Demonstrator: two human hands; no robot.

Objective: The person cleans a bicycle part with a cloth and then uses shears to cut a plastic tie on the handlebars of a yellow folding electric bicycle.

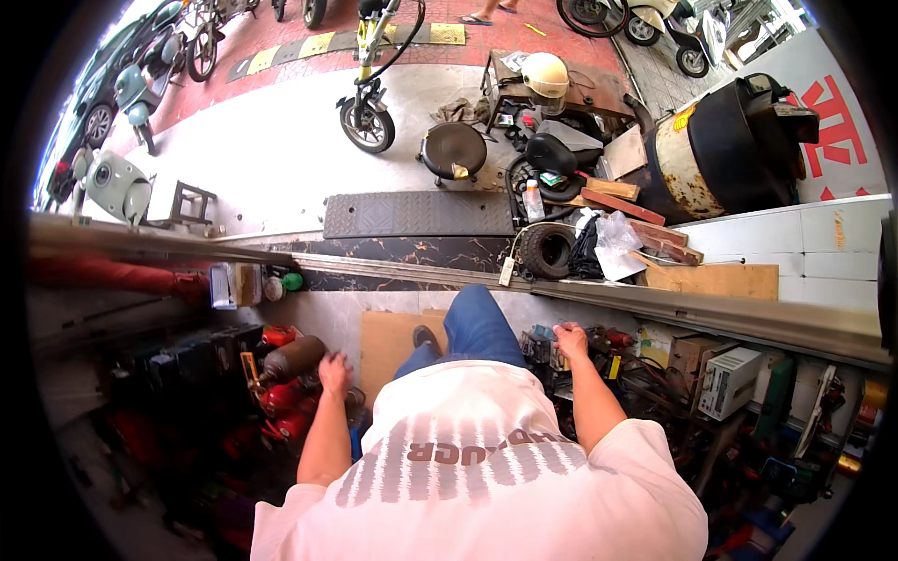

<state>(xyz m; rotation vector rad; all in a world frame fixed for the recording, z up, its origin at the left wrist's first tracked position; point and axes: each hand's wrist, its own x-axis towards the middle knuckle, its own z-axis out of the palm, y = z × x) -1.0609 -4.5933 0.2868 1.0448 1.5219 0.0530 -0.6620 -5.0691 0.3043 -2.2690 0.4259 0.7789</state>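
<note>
My left hand [335, 371] hangs in the air, open, with its fingers loosely bent and nothing seen in them. Nearest to it is a brown gas cylinder [294, 359] lying among red cylinders [281, 397]; I see no clear contact. On the other side my right hand [569, 339] is raised, fingers half bent and apart, with nothing I can make out in it. Below and beside it are cluttered small parts [540, 346]. A flat sheet of cardboard [379, 346] lies on the floor by my shoe [426, 337].
Ahead runs a metal door track [402, 271], then a black ramp [412, 215]. Beyond stand a round stool [453, 151] and a yellow bike [368, 93]. A tyre [547, 250], wood pieces and a big black-and-white drum [692, 154] crowd the right. A grey box unit [730, 383] sits on the right shelf.
</note>
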